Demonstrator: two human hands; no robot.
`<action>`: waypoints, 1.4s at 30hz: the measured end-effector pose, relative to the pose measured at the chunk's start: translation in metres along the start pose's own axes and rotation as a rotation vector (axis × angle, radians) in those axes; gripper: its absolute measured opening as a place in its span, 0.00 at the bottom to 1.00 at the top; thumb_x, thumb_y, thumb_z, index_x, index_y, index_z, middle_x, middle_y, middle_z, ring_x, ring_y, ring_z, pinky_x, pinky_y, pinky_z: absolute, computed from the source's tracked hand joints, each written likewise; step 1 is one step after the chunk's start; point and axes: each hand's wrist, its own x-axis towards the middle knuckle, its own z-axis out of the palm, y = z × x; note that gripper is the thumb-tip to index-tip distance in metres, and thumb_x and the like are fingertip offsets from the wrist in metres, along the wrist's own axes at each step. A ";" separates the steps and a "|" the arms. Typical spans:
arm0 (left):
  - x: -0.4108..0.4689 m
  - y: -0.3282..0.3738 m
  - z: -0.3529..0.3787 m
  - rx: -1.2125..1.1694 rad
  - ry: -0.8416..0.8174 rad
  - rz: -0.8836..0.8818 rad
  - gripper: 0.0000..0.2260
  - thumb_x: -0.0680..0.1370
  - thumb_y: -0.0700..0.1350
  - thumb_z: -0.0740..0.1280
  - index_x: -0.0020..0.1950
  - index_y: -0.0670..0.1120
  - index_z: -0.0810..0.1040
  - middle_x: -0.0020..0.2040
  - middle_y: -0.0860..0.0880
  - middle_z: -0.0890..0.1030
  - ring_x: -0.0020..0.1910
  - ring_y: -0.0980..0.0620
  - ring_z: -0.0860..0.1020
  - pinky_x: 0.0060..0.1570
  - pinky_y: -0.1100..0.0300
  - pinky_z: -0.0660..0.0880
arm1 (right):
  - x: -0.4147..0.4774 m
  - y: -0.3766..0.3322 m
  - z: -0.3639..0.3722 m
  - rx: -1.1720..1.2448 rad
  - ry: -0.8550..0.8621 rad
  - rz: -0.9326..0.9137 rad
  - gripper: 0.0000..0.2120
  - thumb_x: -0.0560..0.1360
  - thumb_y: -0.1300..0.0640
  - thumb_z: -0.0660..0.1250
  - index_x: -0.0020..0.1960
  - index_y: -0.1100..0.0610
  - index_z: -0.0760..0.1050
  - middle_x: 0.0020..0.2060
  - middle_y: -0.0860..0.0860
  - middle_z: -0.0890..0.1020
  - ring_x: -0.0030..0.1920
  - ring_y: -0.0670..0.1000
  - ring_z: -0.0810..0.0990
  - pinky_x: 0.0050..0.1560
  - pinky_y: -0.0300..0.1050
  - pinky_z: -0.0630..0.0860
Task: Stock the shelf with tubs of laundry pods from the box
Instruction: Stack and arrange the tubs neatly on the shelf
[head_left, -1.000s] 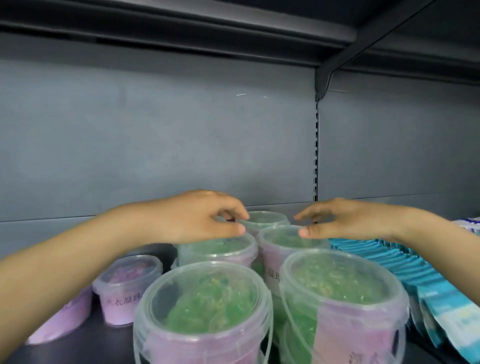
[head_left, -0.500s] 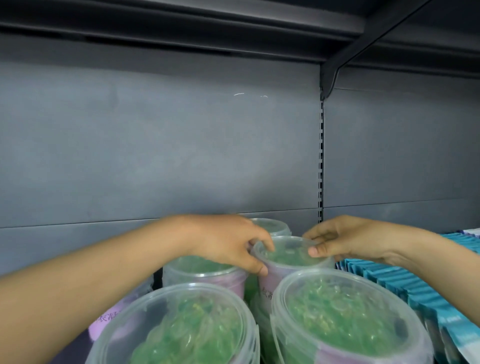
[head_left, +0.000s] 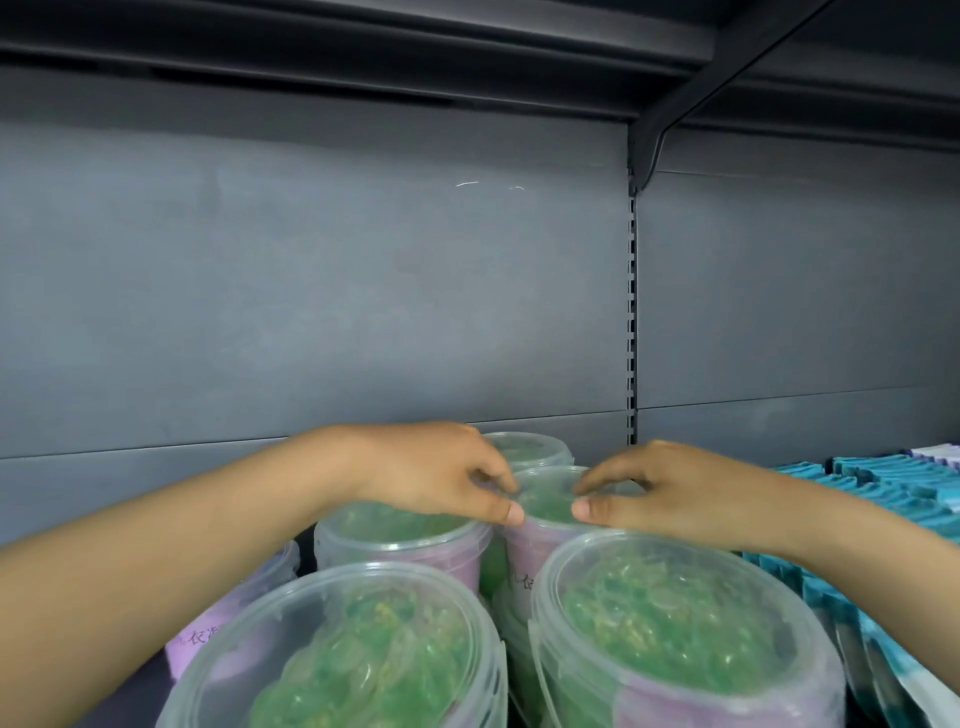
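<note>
Head view: the left hand (head_left: 436, 478) and right hand (head_left: 670, 493) are both pinching the lid rim of the middle tub (head_left: 545, 501) of green pods from opposite sides. It is standing on the shelf (head_left: 311, 338) among other tubs (head_left: 675, 623), possibly stacked on one below; its base is hidden. Blue packets (head_left: 883, 493) are lying to the right.

left grip (head_left: 436, 478): fingers curled, pinching | right grip (head_left: 670, 493): fingers curled, pinching | palms down
</note>
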 end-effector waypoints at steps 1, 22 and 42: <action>-0.001 0.001 0.000 -0.011 0.012 0.007 0.18 0.76 0.56 0.63 0.63 0.51 0.77 0.66 0.56 0.75 0.65 0.59 0.71 0.68 0.59 0.65 | 0.003 0.003 -0.001 0.019 -0.007 0.001 0.15 0.71 0.38 0.64 0.55 0.42 0.79 0.56 0.38 0.78 0.58 0.38 0.74 0.61 0.35 0.67; -0.029 0.011 0.015 -0.196 0.225 -0.047 0.13 0.74 0.49 0.69 0.58 0.53 0.80 0.45 0.62 0.74 0.51 0.64 0.75 0.60 0.68 0.70 | 0.010 -0.006 -0.009 0.016 -0.109 -0.141 0.23 0.67 0.35 0.66 0.57 0.46 0.78 0.57 0.39 0.78 0.59 0.40 0.74 0.64 0.39 0.67; -0.070 0.010 0.005 -0.136 0.459 -0.205 0.06 0.76 0.45 0.66 0.49 0.46 0.81 0.46 0.54 0.78 0.42 0.63 0.76 0.46 0.76 0.69 | 0.012 -0.034 -0.020 -0.210 -0.033 -0.288 0.18 0.73 0.49 0.69 0.61 0.50 0.75 0.50 0.38 0.76 0.44 0.33 0.72 0.43 0.19 0.63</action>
